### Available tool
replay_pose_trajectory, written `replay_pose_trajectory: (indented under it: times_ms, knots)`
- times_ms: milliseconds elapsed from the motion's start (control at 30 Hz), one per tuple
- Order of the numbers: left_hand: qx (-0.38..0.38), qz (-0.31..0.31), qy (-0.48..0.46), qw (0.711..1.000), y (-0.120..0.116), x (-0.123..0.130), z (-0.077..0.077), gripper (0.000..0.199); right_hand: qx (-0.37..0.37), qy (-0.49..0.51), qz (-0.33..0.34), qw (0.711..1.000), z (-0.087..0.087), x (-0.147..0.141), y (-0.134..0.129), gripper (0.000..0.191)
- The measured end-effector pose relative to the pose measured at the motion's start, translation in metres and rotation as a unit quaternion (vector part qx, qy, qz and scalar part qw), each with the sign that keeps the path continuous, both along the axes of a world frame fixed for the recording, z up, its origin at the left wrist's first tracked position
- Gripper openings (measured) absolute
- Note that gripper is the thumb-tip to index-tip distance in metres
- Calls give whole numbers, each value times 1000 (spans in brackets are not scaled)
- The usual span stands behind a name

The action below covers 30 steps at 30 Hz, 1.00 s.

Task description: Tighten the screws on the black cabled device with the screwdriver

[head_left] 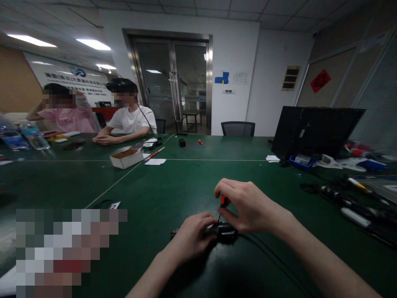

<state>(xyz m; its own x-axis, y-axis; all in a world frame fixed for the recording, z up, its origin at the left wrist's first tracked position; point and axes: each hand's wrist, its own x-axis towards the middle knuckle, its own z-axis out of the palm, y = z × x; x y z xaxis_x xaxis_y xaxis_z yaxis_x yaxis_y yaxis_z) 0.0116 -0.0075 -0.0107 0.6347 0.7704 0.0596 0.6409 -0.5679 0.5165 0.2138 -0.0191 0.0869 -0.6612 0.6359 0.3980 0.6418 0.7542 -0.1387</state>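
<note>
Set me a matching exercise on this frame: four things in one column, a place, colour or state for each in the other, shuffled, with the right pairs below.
Column one
1. left hand
2. right hand
3. open box
4. monitor

Column two
A. pinching a red-handled tool
B. black, at the right of the picture
C. holding a black device on the green table
D. whitish, left of both hands

Right pairs: 1-C, 2-A, 3-D, 4-B
</note>
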Motion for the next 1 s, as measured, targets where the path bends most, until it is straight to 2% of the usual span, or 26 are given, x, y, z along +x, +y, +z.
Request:
replay_pose_trajectory:
  times_ms: [100,233,433,533,600,700,1000]
  knots:
    - [-3,3,-3,1000,-1,0,1,23,-36,15,-7,999,0,0,-1,25]
    - [-7,8,-3,1000,-1,0,1,24,14,-22,-56,998,-2,-1,4,22]
    - [-4,6,-4,1000,0,-1,-1,26,58,-59,-71,994,-4,-1,6,27]
    - [-6,9,-5,1000,0,-1,-1,23,26,-13,-18,999,-2,0,3,19]
    - [-6,7,-12,1000,0,-1,0,22,-18,14,11,1000,-1,0,1,21]
    - [-4,3,-23,1000,0,0,1,25,-56,24,7,998,-1,0,0,22]
    - [4,0,-28,1000,3,1,-4,27,41,-50,-42,997,-2,-2,6,22]
